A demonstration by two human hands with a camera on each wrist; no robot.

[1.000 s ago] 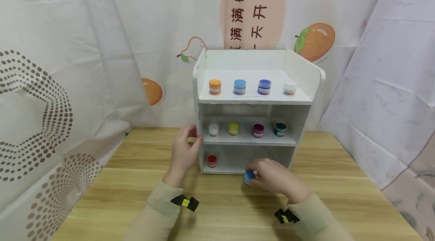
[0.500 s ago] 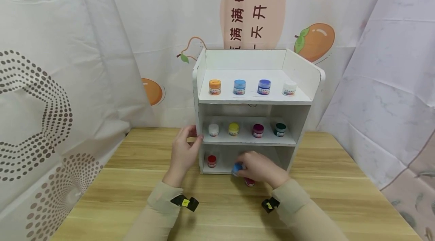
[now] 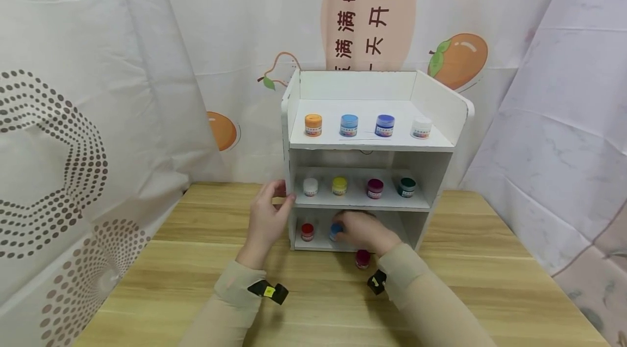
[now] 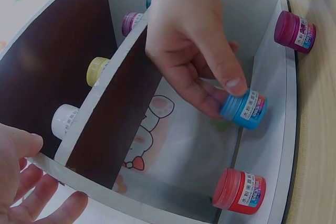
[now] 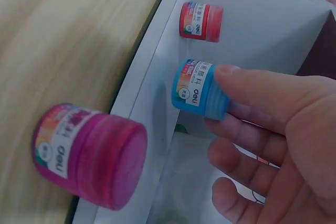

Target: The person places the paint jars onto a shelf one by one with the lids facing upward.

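My right hand [image 3: 363, 230] reaches into the bottom compartment of the white shelf [image 3: 360, 147] and pinches a blue paint jar [image 5: 194, 88] by its lid between thumb and fingers. The jar is upright at the bottom board. To its left on the same board stands a red paint jar [image 3: 307, 232]. A magenta paint jar [image 3: 362, 259] stands on the table just in front of the shelf, below my right wrist. My left hand [image 3: 266, 214] is at the shelf's left side panel, thumb near its front edge, fingers spread and loosely bent in the left wrist view.
The middle board holds white [image 3: 311, 187], yellow [image 3: 339, 186], magenta [image 3: 375, 189] and dark green [image 3: 406, 187] jars. Orange [image 3: 313, 125], light blue [image 3: 349, 125], dark blue [image 3: 385, 125] and white [image 3: 421, 127] jars line the top. A printed curtain [image 3: 245, 20] hangs behind the wooden table [image 3: 215, 238].
My right hand has carried the blue jar from in front of the shelf leftward and into the bottom compartment. The magenta jar on the table has come into sight. My left hand stays put.
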